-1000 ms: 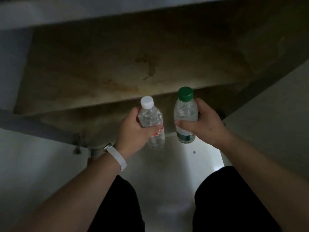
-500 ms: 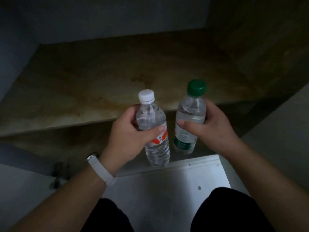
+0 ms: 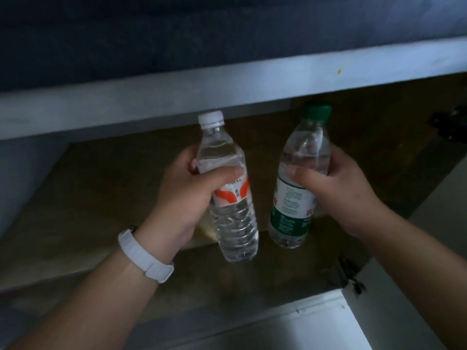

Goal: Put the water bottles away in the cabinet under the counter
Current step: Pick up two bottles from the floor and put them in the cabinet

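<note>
My left hand (image 3: 182, 198) grips a clear water bottle with a white cap and a red-and-white label (image 3: 227, 188). My right hand (image 3: 338, 190) grips a second clear bottle with a green cap and a green-and-white label (image 3: 295, 198). Both bottles are held nearly upright in the air, side by side and apart, in front of the open cabinet. Their bases hang above the front edge of the brown wooden shelf (image 3: 101, 198). Their caps reach up to the pale counter edge (image 3: 227, 89).
The cabinet interior is dark, with a lower brown floor board (image 3: 227, 291) below the shelf. A white cabinet door (image 3: 417, 311) stands open at the right with a dark hinge (image 3: 348, 274). A white wristband (image 3: 144, 253) sits on my left wrist.
The view has tilted up and closer: the counter edge now shows at the top. Both hands have carried the bottles forward and up, over the shelf's front edge.
</note>
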`<action>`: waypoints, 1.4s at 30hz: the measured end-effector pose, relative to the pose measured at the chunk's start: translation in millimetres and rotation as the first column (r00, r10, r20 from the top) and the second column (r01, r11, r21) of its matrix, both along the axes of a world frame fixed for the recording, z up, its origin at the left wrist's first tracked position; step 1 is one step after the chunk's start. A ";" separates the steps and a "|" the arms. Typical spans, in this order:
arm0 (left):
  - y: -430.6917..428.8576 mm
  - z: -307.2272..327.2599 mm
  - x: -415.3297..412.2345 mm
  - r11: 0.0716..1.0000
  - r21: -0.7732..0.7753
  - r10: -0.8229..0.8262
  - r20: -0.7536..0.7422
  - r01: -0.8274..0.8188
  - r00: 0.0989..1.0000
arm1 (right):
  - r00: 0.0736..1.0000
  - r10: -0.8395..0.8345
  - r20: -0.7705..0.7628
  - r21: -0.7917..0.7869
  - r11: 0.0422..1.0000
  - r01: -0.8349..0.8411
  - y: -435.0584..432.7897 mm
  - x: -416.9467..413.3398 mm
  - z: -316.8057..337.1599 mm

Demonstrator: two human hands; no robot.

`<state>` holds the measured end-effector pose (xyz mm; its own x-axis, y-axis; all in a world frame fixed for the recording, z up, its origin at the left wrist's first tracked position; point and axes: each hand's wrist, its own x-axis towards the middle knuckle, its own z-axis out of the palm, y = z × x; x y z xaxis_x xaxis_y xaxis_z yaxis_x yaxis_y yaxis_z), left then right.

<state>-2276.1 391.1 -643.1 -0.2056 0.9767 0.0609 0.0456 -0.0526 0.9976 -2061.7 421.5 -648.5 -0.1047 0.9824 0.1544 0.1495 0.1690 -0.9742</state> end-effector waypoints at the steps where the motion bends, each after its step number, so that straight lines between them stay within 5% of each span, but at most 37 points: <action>1: 1.4 1.9 -1.2 1.000 0.009 0.007 0.008 -0.007 1.000 | 1.000 -0.009 -0.003 0.012 1.000 0.009 2.5 -2.0 2.2; 24: -3.2 -30.9 -1.0 0.981 0.170 0.113 -0.136 -0.089 0.984 | 0.998 -0.027 0.053 0.034 0.999 0.025 23.7 -24.7 -52.8; 35: -13.9 -62.5 -13.9 0.999 0.054 0.024 -0.275 -0.009 0.961 | 0.980 -0.078 0.182 0.042 0.997 0.072 11.4 -25.3 -81.0; 42: -13.6 -67.4 -18.8 0.999 0.004 0.043 -0.210 -0.043 0.977 | 0.961 -0.131 0.243 0.087 0.990 0.112 15.5 -31.8 -78.1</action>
